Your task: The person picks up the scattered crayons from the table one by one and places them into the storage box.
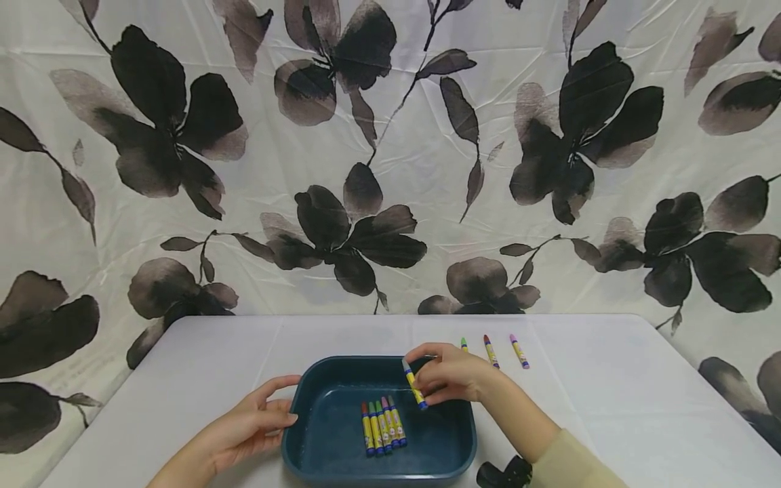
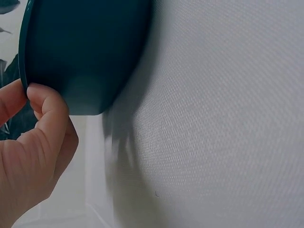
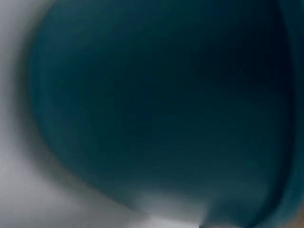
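A dark teal plastic tub (image 1: 326, 468) sits on the table. My left hand (image 1: 253, 420) holds its left rim; in the left wrist view the fingers and thumb of that hand (image 2: 40, 128) pinch the edge of the tub (image 2: 85, 52). Over the tub's back right part, my right hand (image 1: 454, 373) pinches a grey-tipped crayon (image 1: 415, 385) with a yellow and blue wrapper, tilted. Several crayons (image 1: 383, 427) with red, green, pink and grey tips lie side by side on the tub floor. The right wrist view shows only the blurred tub wall (image 3: 142, 104), with the crayon hidden.
Behind the tub to the right, a green-tipped crayon (image 1: 464, 344), a red one (image 1: 491, 351) and a pink one (image 1: 519, 351) lie on the white table (image 1: 586, 400). A black object (image 1: 503, 472) shows by the right sleeve. Flower-printed cloth (image 1: 390, 169) hangs behind.
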